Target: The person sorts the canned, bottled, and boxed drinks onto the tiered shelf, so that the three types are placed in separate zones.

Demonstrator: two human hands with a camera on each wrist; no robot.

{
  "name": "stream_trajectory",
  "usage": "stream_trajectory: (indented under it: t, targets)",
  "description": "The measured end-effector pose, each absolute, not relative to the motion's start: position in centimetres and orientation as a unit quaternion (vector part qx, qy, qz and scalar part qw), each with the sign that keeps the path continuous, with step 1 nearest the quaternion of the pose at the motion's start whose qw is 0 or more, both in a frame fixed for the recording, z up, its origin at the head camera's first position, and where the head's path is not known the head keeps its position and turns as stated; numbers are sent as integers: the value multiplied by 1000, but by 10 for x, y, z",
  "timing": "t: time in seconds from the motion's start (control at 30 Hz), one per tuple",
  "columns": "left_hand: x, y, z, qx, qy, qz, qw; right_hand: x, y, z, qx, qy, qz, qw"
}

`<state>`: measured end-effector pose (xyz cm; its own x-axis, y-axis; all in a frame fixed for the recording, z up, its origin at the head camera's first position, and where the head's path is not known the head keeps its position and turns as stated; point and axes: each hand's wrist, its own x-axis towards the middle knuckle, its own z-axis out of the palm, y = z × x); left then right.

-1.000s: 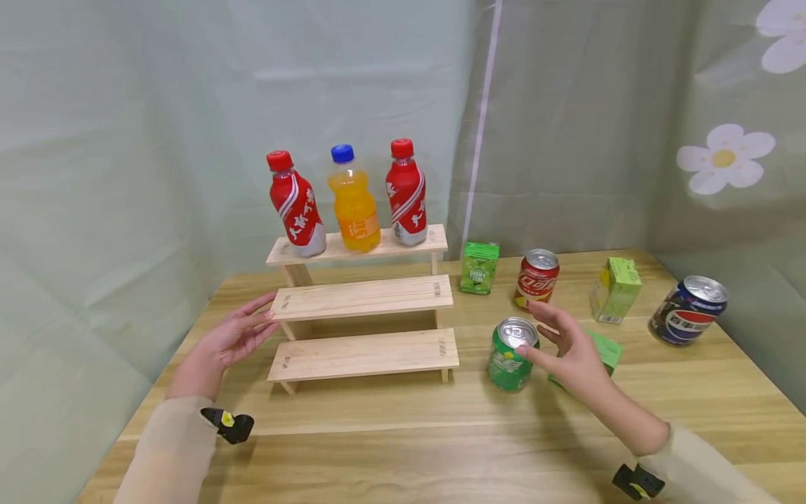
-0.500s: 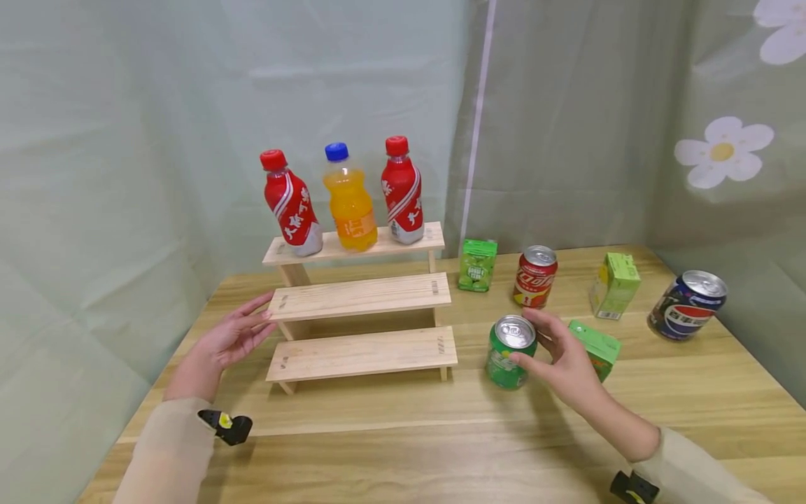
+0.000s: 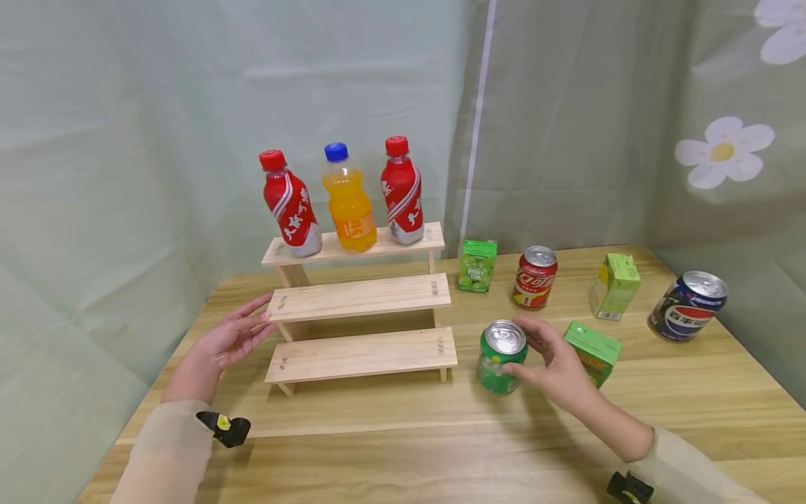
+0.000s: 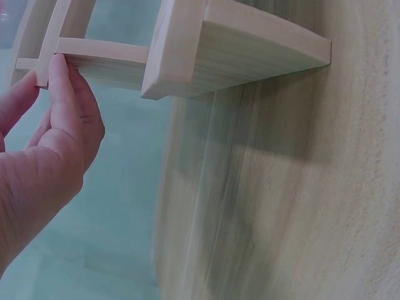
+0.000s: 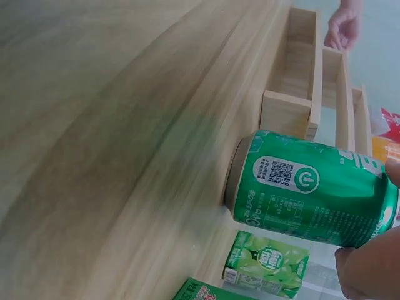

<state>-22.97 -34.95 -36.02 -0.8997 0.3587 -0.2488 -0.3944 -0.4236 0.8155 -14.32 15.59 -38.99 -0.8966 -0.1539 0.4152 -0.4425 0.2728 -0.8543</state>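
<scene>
The right grip [image 3: 557,371] pinched an upright green soda can [image 3: 497,360] between thumb and fingers, its silver lid [image 3: 506,334] uppermost, its side carrying white print and a QR code [image 5: 281,172]. The can was just right of a wooden rack [image 3: 362,297] on the tabletop [image 3: 378,451]. Farther back, the left grip [image 3: 231,343] pinched the rack's middle shelf [image 3: 371,295] at its left end.

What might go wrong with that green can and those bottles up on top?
The green can might slip, because the right grip holds it near its top.

The bottles on the top step might topple if the left grip, pinching the wooden stand, jerks it.

The green carton sits close beside the right grip, so it might get bumped.
</scene>
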Motion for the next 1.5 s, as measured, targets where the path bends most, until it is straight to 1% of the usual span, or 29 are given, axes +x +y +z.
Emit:
stream_trajectory:
  t: [0.47, 0.7, 0.8, 1.07, 1.5]
  targets:
    - [-228, -348, -360, -34, 488, 845, 214, -146, 146, -395, 157, -825, 535, 97]
    - [-228, -349, -360, -35, 483, 848, 214, -154, 151, -398, 144, -822, 550, 38]
    - [-229, -349, -360, -28, 480, 850, 216, -155, 153, -400, 154, -815, 559, 24]
    - [-231, -351, -365, 17, 465, 854, 231, -155, 152, -399, 153, -817, 555, 30]
    - [-229, -350, -361, -10, 474, 852, 223, -149, 154, -394, 137, -825, 546, 45]
